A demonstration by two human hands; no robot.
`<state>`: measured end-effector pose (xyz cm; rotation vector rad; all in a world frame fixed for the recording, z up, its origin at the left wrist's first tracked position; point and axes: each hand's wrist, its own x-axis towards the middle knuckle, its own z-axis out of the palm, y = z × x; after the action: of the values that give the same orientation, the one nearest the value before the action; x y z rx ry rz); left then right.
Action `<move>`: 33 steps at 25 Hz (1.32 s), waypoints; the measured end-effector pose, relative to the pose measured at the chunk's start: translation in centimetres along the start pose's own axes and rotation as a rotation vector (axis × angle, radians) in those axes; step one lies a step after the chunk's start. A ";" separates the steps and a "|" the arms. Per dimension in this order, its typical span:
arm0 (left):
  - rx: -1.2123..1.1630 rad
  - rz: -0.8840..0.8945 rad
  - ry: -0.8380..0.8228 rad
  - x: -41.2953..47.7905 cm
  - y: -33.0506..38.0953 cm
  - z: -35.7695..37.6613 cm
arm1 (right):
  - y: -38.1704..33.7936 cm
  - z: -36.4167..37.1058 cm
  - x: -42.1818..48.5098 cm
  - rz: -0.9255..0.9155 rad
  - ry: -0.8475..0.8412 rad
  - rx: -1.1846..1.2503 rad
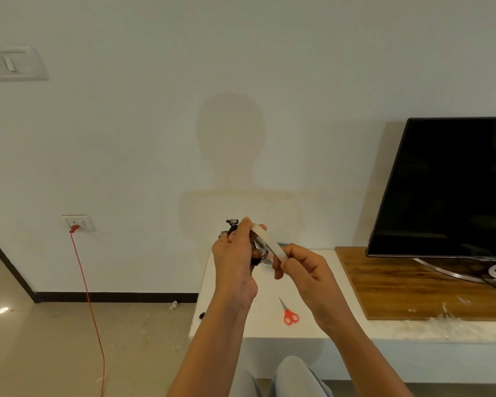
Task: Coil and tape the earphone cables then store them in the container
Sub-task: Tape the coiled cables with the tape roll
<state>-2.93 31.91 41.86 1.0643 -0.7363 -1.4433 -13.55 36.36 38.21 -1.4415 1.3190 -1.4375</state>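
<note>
Your left hand (235,259) is raised above the white ledge (269,328), its fingers curled round the coiled earphone cable (232,223); an earbud end pokes out above the knuckles and dark loops show at the right side of the palm. Your right hand (304,267) pinches the lower end of a pale tape strip (267,237) between thumb and curled fingers, and the strip runs taut from there up to the left fingertips at the bundle. Treat the cable as light, thin and springy: the loops are likely to fan open if the grip slackens, so hold across the whole coil rather than by a single strand, and do not pull on the earbud ends, where the wire is probably weakest. The tape is limp and will stick to itself or to your fingers (handle it by its ends only). A shiny clear object sits between the hands; what it is cannot be told. The orange-handled scissors (290,314) lie on the ledge below your hands, near the front edge. No container can be identified in this view.
</note>
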 end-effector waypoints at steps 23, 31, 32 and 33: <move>0.188 0.180 -0.039 -1.7 0.4 0.3 | -1.2 -0.5 -0.3 -0.022 -0.041 0.023; 0.071 0.081 -0.037 -2.0 1.0 0.2 | -1.7 -0.3 -1.0 -0.033 -0.029 0.081; 0.063 0.098 -0.038 -2.1 0.9 0.3 | -2.0 -0.2 -1.1 -0.028 -0.005 0.100; 0.061 0.125 -0.036 -2.2 0.8 0.4 | -2.3 0.0 -1.1 -0.022 0.017 0.112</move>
<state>-3.08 33.91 43.17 1.0236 -0.8624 -1.3432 -13.05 37.97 40.09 -1.3771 1.2163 -1.5170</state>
